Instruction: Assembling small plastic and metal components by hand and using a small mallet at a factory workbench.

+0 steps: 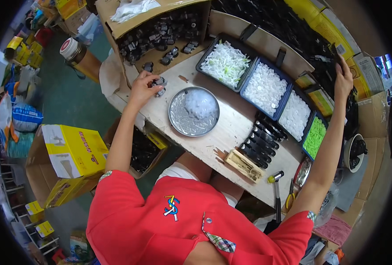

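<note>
- Left hand (pixel 142 88) pinches small black parts (pixel 159 84) on the wooden table (pixel 231 128), two visible.
- Right hand (pixel 342 79) grips one black part (pixel 337 49) above the far pile.
- One round metal dish (pixel 178 119); four trays (pixel 249 81) alongside.

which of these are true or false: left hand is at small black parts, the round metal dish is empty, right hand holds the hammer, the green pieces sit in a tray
1. The left hand is at small black parts. True.
2. The round metal dish is empty. False: a heap of clear-white pieces lies in it.
3. The right hand holds the hammer. False: it reaches up to the black parts at the far right; the hammer lies on the bench.
4. The green pieces sit in a tray. True.
</note>
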`<state>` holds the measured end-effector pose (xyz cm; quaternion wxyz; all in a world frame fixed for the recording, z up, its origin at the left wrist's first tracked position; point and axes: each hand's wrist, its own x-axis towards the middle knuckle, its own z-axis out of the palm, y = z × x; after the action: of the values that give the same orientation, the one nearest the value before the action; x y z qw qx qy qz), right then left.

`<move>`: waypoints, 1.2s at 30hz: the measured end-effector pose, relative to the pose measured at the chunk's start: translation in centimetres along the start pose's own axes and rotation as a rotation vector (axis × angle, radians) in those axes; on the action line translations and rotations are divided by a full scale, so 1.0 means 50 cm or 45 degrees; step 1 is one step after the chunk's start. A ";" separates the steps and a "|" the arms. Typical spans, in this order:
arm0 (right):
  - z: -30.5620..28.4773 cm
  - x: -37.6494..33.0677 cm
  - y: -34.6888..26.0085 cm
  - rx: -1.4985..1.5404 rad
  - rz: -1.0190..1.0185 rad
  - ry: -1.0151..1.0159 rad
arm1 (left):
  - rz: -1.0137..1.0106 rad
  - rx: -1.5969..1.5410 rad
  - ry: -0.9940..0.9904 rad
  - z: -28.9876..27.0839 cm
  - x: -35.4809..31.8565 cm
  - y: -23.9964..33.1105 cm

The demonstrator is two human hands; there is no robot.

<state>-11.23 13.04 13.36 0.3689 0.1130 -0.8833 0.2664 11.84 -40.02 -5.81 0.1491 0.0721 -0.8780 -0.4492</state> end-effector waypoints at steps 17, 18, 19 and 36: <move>-0.149 -0.722 -0.327 -0.198 -0.158 -0.841 | 0.098 0.346 0.370 0.036 -0.105 0.000; -0.147 -0.730 -0.327 -0.198 -0.157 -0.874 | 0.098 0.351 0.365 0.037 -0.117 0.004; -0.146 -0.728 -0.331 -0.230 -0.160 -0.866 | 0.245 0.436 0.368 0.038 -0.129 0.007; -0.070 -0.742 -0.335 -0.174 -0.378 -0.904 | 0.166 0.131 0.334 0.059 -0.190 0.026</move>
<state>23.54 1.15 -4.54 0.0815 0.2999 -0.9457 0.0948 19.86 -34.52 -8.25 0.2877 0.0805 -0.8755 -0.3797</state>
